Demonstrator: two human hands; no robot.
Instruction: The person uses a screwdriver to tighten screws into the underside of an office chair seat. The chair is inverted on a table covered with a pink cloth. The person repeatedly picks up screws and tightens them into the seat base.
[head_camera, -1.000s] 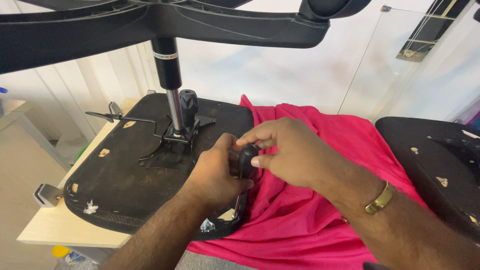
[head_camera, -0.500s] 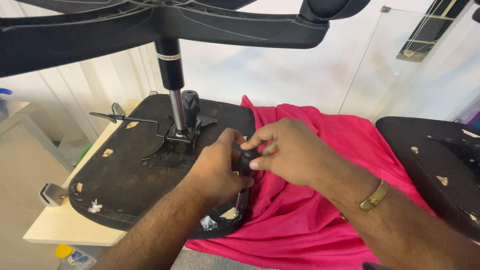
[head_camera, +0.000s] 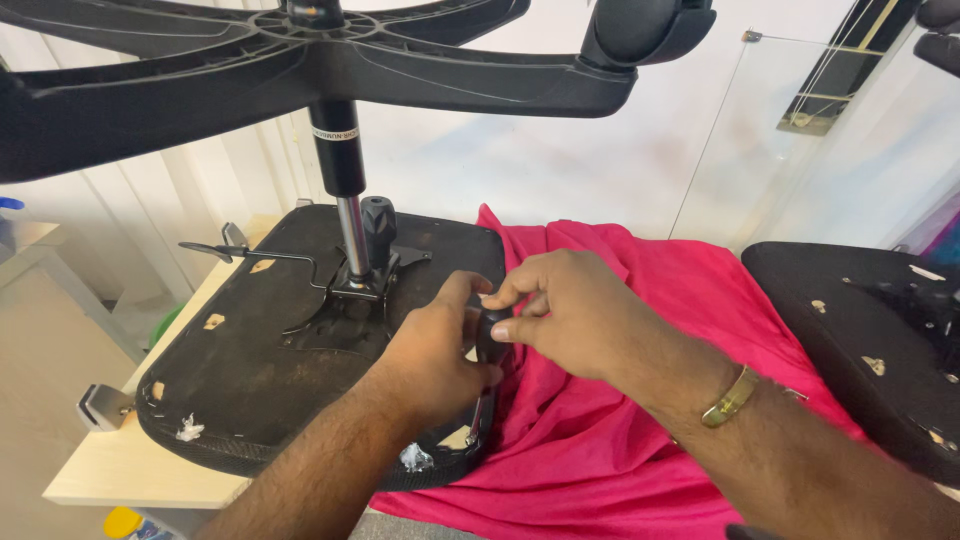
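An upturned office chair seat (head_camera: 250, 380) lies on a table, its black underside up. A gas-lift column (head_camera: 345, 190) rises from the seat mechanism (head_camera: 365, 285) to the star-shaped chair base (head_camera: 300, 60) overhead. Both my hands meet at the seat's right edge. My left hand (head_camera: 435, 350) grips a small black knob-like part (head_camera: 492, 325) from the left. My right hand (head_camera: 565, 310) pinches the same part from the right with thumb and fingers. The part is mostly hidden by my fingers. A gold bracelet (head_camera: 730, 397) sits on my right wrist.
A red cloth (head_camera: 620, 450) covers the table right of the seat. A second upturned black seat (head_camera: 870, 350) lies at the far right. A black knob (head_camera: 378, 220) and a metal lever (head_camera: 240, 252) stand beside the column. The light wooden table edge (head_camera: 110, 470) shows at left.
The view has shifted slightly. Both hands stay on the black part at the seat's edge, with my right fingers turning a little around it.
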